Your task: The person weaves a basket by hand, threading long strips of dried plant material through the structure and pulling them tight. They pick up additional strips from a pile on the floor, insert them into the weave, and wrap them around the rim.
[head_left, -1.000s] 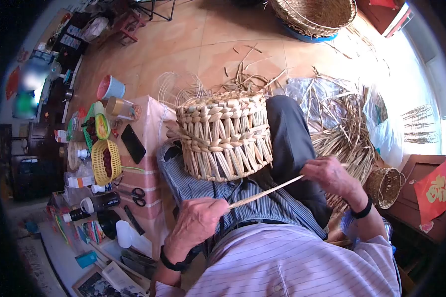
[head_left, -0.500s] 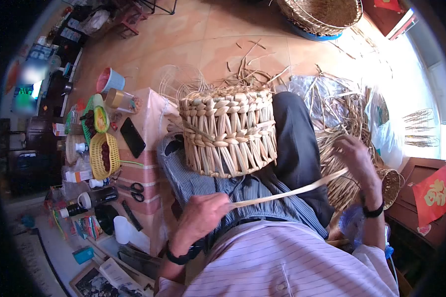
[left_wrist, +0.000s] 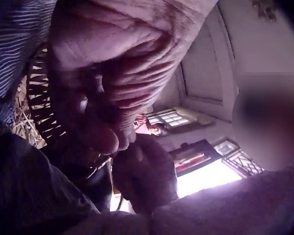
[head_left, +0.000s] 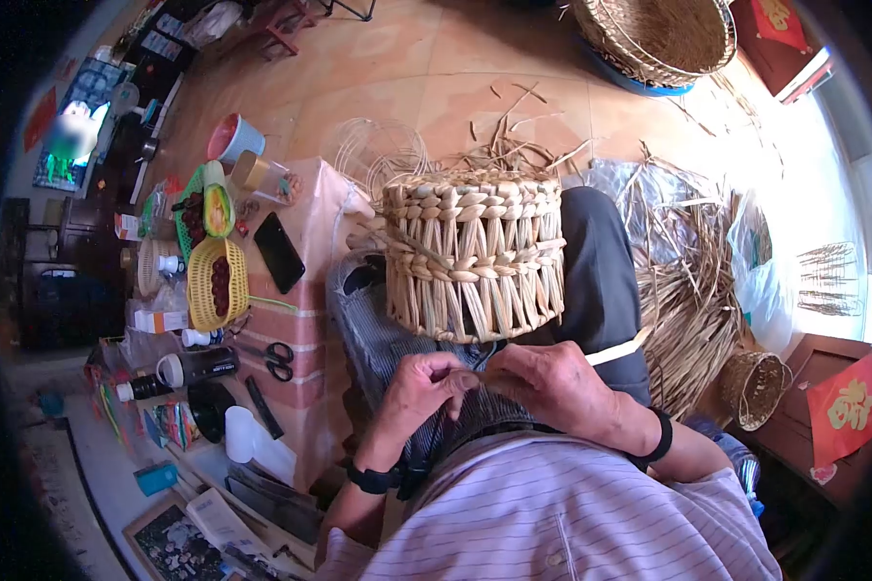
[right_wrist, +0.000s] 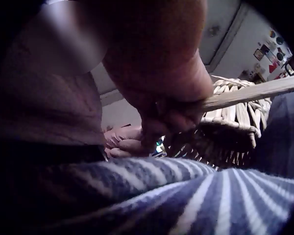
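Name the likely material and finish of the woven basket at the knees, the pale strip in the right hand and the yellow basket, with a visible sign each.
Woven basket: probably dried plant fibre, matte; uneven tan stalks, thick plaits.
Pale strip: perhaps the same fibre, dull; lengthwise streaks.
Yellow basket: likely plastic, smooth; uniform colour, regular slots.

The basket (head_left: 475, 257) is rough, matt plaited straw; the strip (head_left: 618, 350) is flat dry fibre, smoother. Shirt (head_left: 475, 513) and trousers (head_left: 599, 276) are matt cloth. The phone (head_left: 279, 254) has a glossy face, the bag (head_left: 763, 276) is thin, crinkled, shiny plastic, the yellow tray (head_left: 200, 290) plastic, the floor (head_left: 358, 87) smooth tile with a sheen
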A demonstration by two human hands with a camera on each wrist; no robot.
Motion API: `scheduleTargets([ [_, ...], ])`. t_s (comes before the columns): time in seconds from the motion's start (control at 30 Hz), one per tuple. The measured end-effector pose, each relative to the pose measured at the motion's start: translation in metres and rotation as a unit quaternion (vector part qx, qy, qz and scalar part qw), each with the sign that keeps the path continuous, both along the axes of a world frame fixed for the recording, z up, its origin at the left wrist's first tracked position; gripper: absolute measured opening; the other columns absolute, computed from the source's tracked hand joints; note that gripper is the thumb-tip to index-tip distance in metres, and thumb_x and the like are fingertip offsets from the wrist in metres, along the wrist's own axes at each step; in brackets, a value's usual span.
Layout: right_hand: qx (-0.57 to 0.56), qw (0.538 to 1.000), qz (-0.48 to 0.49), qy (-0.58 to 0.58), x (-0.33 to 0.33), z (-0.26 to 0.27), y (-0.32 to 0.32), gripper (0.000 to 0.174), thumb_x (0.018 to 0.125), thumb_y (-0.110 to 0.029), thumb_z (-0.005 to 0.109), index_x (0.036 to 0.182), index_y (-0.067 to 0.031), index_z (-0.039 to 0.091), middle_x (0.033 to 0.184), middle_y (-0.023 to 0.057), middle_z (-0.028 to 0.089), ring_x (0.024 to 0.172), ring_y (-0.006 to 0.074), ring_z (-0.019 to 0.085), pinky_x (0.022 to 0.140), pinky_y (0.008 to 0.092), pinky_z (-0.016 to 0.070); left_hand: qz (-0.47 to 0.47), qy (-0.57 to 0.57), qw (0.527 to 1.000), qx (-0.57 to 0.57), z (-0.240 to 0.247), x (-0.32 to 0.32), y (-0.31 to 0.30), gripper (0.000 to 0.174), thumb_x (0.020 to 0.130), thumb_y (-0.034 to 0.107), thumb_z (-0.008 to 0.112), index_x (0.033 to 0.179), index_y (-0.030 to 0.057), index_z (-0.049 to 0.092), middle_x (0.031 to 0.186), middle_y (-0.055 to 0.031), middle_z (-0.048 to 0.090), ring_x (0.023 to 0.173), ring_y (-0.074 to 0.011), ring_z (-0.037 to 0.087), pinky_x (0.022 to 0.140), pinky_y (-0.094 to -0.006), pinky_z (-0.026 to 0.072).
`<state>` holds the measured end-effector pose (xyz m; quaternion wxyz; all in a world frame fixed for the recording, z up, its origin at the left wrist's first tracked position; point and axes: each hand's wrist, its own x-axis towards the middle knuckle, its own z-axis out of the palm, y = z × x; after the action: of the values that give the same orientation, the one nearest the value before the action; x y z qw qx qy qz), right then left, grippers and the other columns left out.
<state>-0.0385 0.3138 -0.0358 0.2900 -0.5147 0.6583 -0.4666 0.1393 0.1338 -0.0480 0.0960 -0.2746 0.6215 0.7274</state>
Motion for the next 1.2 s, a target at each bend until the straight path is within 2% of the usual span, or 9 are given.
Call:
scheduleTargets([
  [0.23, 0.046, 0.990, -0.130, 0.004, -0.012, 0.017, -0.018, 0.024, 0.088, -0.017, 0.084, 0.086, -0.0040, 0.064, 0.071, 0.0192, 0.065, 0.064, 0.0407, 0.068, 0.058, 0.0444, 0.0546, 0.241, 0.095, 0.948, 0.186, -0.029, -0.010, 0.021, 0.035, 0.106, 0.031, 0.067, 0.117, -0.0011, 0.072, 0.104, -0.0096, 0.076, 0.100, -0.0159, 0.071, 0.092, -0.0326, 0.0541],
  [0.37, 0.047, 0.984, -0.142, 0.101, -0.001, 0.018, -0.033, 0.027, 0.083, -0.016, 0.084, 0.081, -0.0058, 0.059, 0.069, 0.0188, 0.063, 0.064, 0.0426, 0.065, 0.056, 0.0468, 0.0530, 0.229, 0.131, 0.961, 0.084, -0.068, -0.001, 0.015, 0.023, 0.098, 0.013, 0.073, 0.119, 0.0028, 0.073, 0.113, -0.0104, 0.075, 0.110, -0.0273, 0.070, 0.103, -0.0434, 0.0555],
  [0.43, 0.046, 0.982, -0.124, 0.133, 0.003, 0.024, -0.039, 0.027, 0.080, -0.014, 0.083, 0.078, -0.0060, 0.057, 0.068, 0.0181, 0.064, 0.062, 0.0411, 0.066, 0.056, 0.0468, 0.0531, 0.159, 0.116, 0.972, -0.127, -0.047, -0.009, 0.012, 0.021, 0.097, 0.011, 0.074, 0.116, 0.0034, 0.073, 0.110, -0.0099, 0.074, 0.108, -0.0259, 0.071, 0.099, -0.0421, 0.0573],
  [0.5, 0.044, 0.978, -0.119, 0.165, 0.005, 0.035, -0.045, 0.027, 0.080, -0.013, 0.082, 0.078, -0.0059, 0.056, 0.068, 0.0178, 0.065, 0.062, 0.0400, 0.067, 0.056, 0.0468, 0.0534, 0.325, 0.118, 0.903, 0.255, -0.053, -0.022, 0.018, 0.026, 0.102, 0.023, 0.068, 0.113, -0.0005, 0.070, 0.106, -0.0058, 0.074, 0.095, -0.0157, 0.071, 0.089, -0.0336, 0.0560],
  [0.63, 0.041, 0.970, -0.122, 0.207, 0.009, 0.042, -0.054, 0.022, 0.077, -0.007, 0.078, 0.075, -0.0046, 0.056, 0.065, 0.0178, 0.063, 0.060, 0.0385, 0.067, 0.056, 0.0458, 0.0529, 0.344, 0.132, 0.891, 0.264, -0.042, -0.023, 0.023, 0.032, 0.101, 0.027, 0.067, 0.123, 0.0033, 0.065, 0.112, -0.0073, 0.073, 0.100, -0.0169, 0.071, 0.088, -0.0322, 0.0557],
  [0.7, 0.049, 0.967, -0.124, 0.220, 0.009, 0.045, -0.057, 0.021, 0.076, -0.004, 0.076, 0.074, -0.0042, 0.056, 0.063, 0.0175, 0.062, 0.060, 0.0380, 0.067, 0.056, 0.0459, 0.0522, 0.243, 0.114, 0.963, 0.032, -0.058, -0.019, 0.020, 0.027, 0.102, 0.025, 0.066, 0.119, 0.0042, 0.067, 0.109, -0.0058, 0.072, 0.096, -0.0164, 0.070, 0.085, -0.0318, 0.0549],
  [0.77, 0.053, 0.962, -0.126, 0.238, 0.010, 0.047, -0.060, 0.021, 0.077, -0.005, 0.076, 0.074, -0.0043, 0.055, 0.063, 0.0175, 0.062, 0.060, 0.0381, 0.067, 0.056, 0.0465, 0.0518, 0.223, 0.120, 0.967, 0.003, -0.080, -0.018, 0.022, 0.023, 0.103, 0.023, 0.063, 0.114, 0.0043, 0.069, 0.106, -0.0045, 0.072, 0.092, -0.0159, 0.068, 0.083, -0.0317, 0.0541],
  [1.03, 0.050, 0.964, -0.103, 0.241, 0.008, 0.027, -0.073, 0.020, 0.085, -0.013, 0.075, 0.076, -0.0023, 0.060, 0.063, 0.0218, 0.063, 0.060, 0.0426, 0.067, 0.056, 0.0492, 0.0518, 0.350, 0.163, 0.851, 0.355, -0.072, -0.026, 0.028, 0.020, 0.108, 0.017, 0.055, 0.109, 0.0043, 0.070, 0.106, -0.0050, 0.070, 0.092, -0.0154, 0.066, 0.085, -0.0343, 0.0537],
  [1.2, 0.084, 0.970, -0.101, 0.205, 0.003, 0.032, -0.058, 0.021, 0.088, -0.014, 0.077, 0.083, -0.0019, 0.061, 0.066, 0.0225, 0.064, 0.064, 0.0448, 0.068, 0.058, 0.0510, 0.0527, 0.315, 0.162, 0.854, 0.383, -0.075, -0.023, 0.023, 0.025, 0.106, 0.024, 0.062, 0.122, 0.0058, 0.067, 0.116, -0.0071, 0.072, 0.105, -0.0189, 0.070, 0.095, -0.0383, 0.0564],
])
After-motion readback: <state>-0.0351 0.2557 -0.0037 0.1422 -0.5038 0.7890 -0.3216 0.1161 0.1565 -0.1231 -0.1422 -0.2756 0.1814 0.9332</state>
